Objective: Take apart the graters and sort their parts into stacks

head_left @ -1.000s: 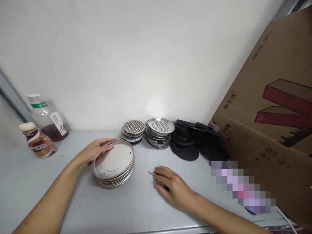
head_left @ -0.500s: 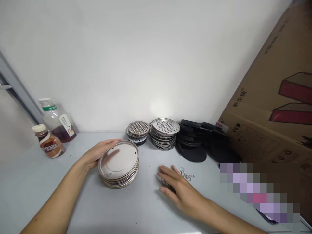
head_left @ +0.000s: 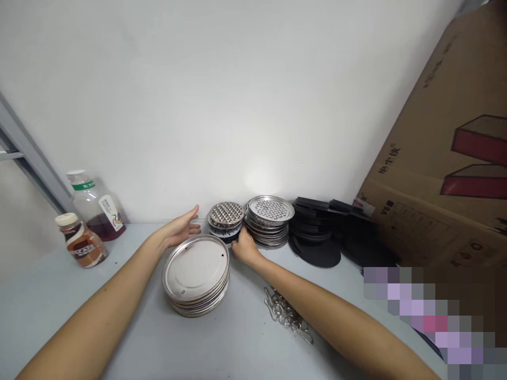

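My left hand (head_left: 182, 229) is open, fingers apart, just left of a small stack of round metal discs (head_left: 226, 214) whose top one is a perforated grater disc. Against the right side of that stack is my right hand (head_left: 246, 249); its fingers are mostly hidden, so I cannot tell whether they grip. In front of both hands stands a stack of larger round metal lids (head_left: 196, 269). Beneath my right forearm lies a heap of metal hooks or clips (head_left: 283, 311), partly covered by the arm.
A stack of perforated metal discs (head_left: 271, 211) and black discs (head_left: 317, 253) stand along the wall. At the left are a brown-labelled bottle (head_left: 83, 245) and a bottle of dark red liquid (head_left: 103, 221). A large cardboard box (head_left: 415, 184) leans at the right.
My left hand has let go of the lid stack and moved beyond it, opening. My right hand has left the metal hooks and moved up and left to the small disc stack.
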{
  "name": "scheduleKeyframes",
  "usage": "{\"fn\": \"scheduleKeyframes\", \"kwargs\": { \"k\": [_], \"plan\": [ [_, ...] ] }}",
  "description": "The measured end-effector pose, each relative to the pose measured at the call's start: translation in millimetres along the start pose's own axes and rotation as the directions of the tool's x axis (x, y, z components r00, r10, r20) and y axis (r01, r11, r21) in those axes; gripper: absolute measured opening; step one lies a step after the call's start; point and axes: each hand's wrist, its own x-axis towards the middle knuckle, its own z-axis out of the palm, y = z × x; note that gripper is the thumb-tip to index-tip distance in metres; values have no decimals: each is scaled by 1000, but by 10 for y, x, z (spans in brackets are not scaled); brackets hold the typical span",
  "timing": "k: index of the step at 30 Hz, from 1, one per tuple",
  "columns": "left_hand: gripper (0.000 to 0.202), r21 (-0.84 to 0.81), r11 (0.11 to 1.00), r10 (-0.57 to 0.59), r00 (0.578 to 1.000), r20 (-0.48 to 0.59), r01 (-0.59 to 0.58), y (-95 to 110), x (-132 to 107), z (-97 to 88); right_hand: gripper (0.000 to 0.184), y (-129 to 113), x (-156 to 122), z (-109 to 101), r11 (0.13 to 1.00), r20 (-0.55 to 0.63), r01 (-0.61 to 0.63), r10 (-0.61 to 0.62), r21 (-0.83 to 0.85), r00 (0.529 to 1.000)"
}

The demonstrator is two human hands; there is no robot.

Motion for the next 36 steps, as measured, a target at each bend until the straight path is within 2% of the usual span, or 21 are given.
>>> {"fn": "scheduleKeyframes", "kwargs": {
  "k": [3,7,11,15,18,22,25,27,29,33,36],
  "plan": [
    [105,15,1000,-24,999,43,23,42,44,110,63,6,47,35,1000,-16,9,-9,5,1000],
    [78,22,999,-29,992,124,27,64,15,226,56,-30,64,73,1000,1,25,-25,19,1000],
    [60,56,998,-46,994,97,41,77,25,292,55,-115,35,91,997,19,65,-66,42,998],
    [57,94,995,-38,998,47,33,98,35,343,54,-117,-73,-22,996,30,63,-65,61,997],
    [56,123,992,-26,999,26,22,111,5,357,50,-22,-289,-273,995,68,35,-41,92,997],
    [54,158,987,-9,1000,18,6,122,-34,310,39,192,-645,-826,985,108,-4,-15,170,994],
    [54,197,980,14,1000,0,-14,136,-31,256,37,368,-780,-1209,950,37,-138,133,280,990],
    [53,225,974,30,999,-15,-26,150,-19,239,41,447,-787,-1334,918,-48,-206,235,340,971],
    [52,241,970,49,999,-17,-44,161,-4,244,44,471,-757,-1337,903,-71,-206,250,377,966],
    [51,249,967,63,998,-23,-56,158,19,284,40,384,-696,-1166,911,-22,-110,129,399,991],
    [51,253,966,65,998,-27,-56,147,21,299,38,310,-701,-1067,918,-29,-102,123,384,992]
  ]
}}
